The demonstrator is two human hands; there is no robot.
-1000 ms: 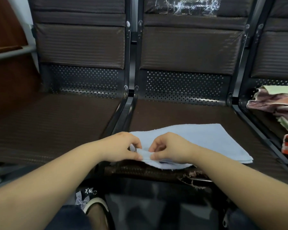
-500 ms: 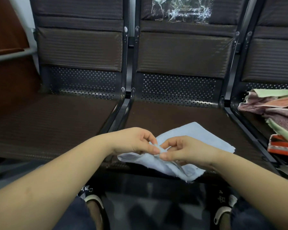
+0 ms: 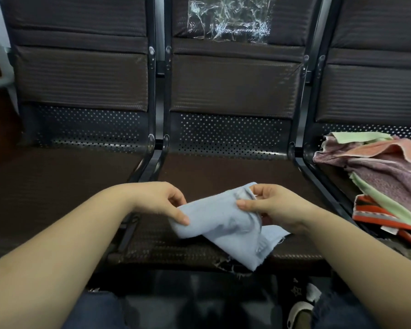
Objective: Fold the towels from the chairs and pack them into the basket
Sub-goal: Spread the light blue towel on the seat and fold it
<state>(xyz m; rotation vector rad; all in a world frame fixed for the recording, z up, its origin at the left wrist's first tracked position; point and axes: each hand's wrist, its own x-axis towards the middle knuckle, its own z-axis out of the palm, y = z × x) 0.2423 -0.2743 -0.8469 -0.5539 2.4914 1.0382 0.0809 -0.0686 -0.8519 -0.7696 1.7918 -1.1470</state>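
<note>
Two hands pinch one towel [image 3: 220,224], pale blue, over the front edge of the middle seat [image 3: 223,169]. Left hand [image 3: 157,200]: thumb on top, fingers curled under, nipping the towel's left end. Right hand [image 3: 271,207]: thumb & forefinger pinch the bunched far-right end, other fingers curled behind the cloth. The towel sags between them, part-folded & twisted, w/ a frayed corner hanging down past the seat's front edge toward the person's knees. Can't tell if the middle of it touches the seat or hangs just above.

Around: three dark brown chairs in a row, joined by black frames, perforated metal at the base of each backrest. The left seat [image 3: 57,176] is bare brown padding. A crumpled clear plastic sheet [image 3: 228,20] sits at the top of the middle backrest, well apart from the hands. On the right seat, by the frame's right edge, a loose pile [image 3: 384,176] of towels: mauve, pink, light green, plus an orange-striped one at the front corner. The pile lies near the right forearm but apart from it. Below the seat's front edge: dark jeans & a shoe [image 3: 299,314] at lower right. No basket visible in this view.
</note>
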